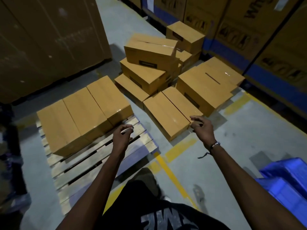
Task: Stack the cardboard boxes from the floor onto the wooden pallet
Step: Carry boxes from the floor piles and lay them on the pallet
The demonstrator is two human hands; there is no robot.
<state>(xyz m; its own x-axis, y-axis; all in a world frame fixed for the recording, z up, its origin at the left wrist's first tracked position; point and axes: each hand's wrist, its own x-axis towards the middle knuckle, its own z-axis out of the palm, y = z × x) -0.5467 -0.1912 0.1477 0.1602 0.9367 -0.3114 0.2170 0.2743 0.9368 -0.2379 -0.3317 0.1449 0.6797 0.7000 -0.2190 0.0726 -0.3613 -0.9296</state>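
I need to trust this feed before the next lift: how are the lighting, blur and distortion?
Head view: dim, corners nearly black; boxes on the pallet and floor pile readable; tape glare on the nearest floor box; left hand and right hand slightly motion-blurred; wide-angle bending at edges.

Looking like a warehouse aisle: tall printed cartons (pixel 232 22) standing stacked along both sides, yellow lane lines (pixel 167 170) running over the grey concrete floor (pixel 240 138), plain boxes (pixel 149 63) piling beside a wooden pallet (pixel 99 156), a blue crate (pixel 287 183) sitting nearby.
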